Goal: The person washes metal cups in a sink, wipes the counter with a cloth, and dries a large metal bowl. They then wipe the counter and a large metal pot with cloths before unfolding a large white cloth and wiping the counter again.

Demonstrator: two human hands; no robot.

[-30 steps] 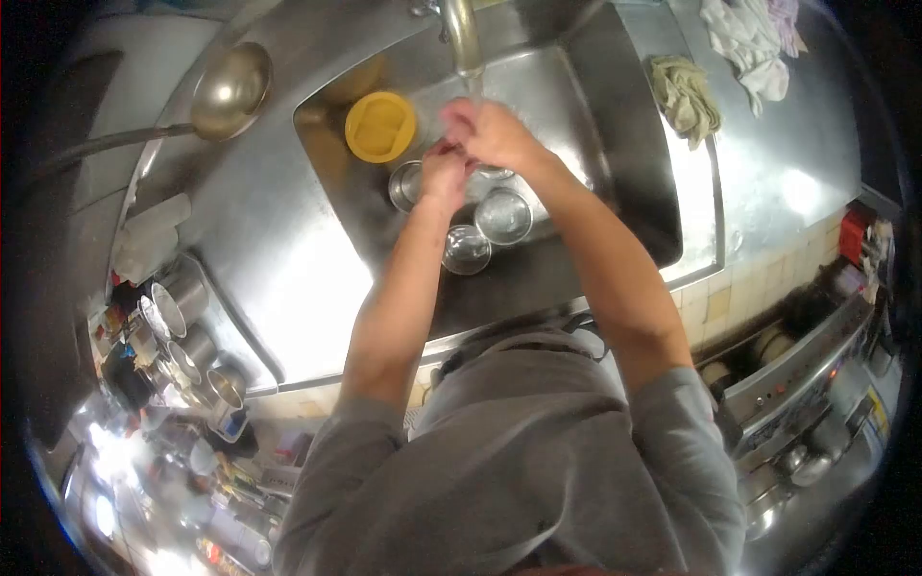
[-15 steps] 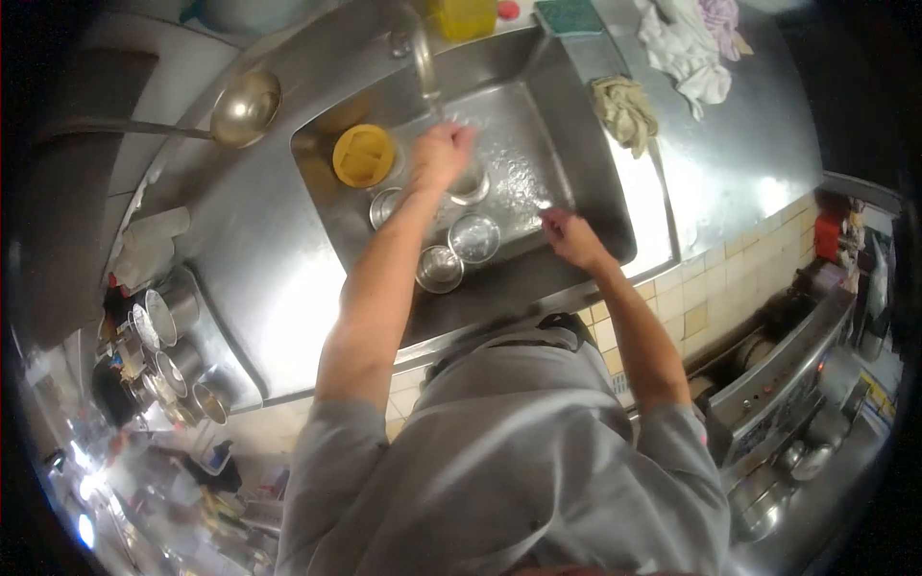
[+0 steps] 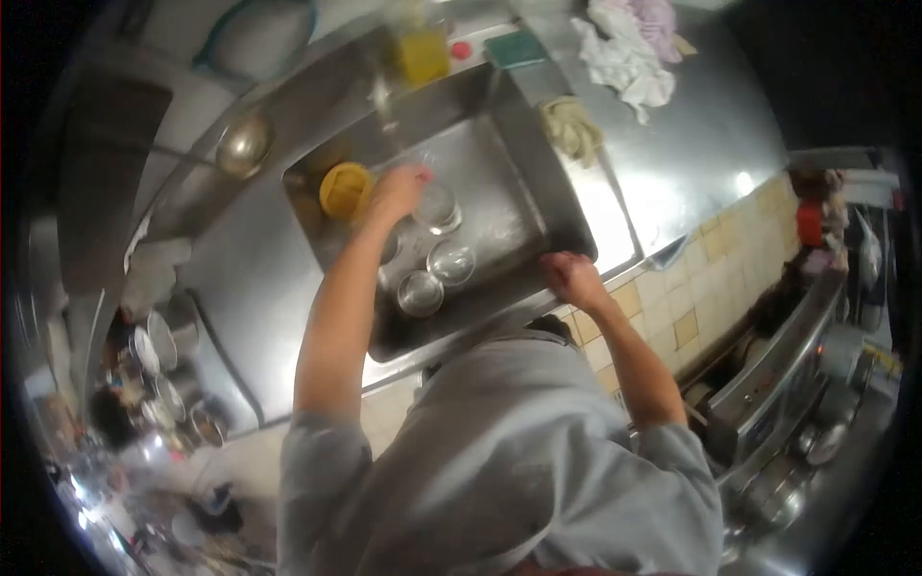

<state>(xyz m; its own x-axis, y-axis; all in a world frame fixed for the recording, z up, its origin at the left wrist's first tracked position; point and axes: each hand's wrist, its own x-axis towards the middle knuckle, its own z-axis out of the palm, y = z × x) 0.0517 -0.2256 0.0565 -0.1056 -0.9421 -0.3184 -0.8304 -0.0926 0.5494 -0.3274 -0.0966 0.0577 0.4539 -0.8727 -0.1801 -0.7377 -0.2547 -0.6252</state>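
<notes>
My left hand is over the steel sink, below the faucet, its fingers closed; whatever they hold is hidden. Right beside it sits a clear round glass bowl. Two more glass bowls, one behind the other, rest on the sink floor, and my left forearm partly covers another. To the left of my left hand is a yellow round container. My right hand is closed at the sink's front right rim, slightly blurred; its fingertips show no clear object.
A large ladle lies left of the sink. Behind stand a yellow container and a green scouring pad. A beige cloth and white cloths lie on the right counter. Metal pots are at lower left.
My right hand has drawn back from inside the sink to its front rim. My left hand has shifted left and slightly down in view. The whole view has shifted too.
</notes>
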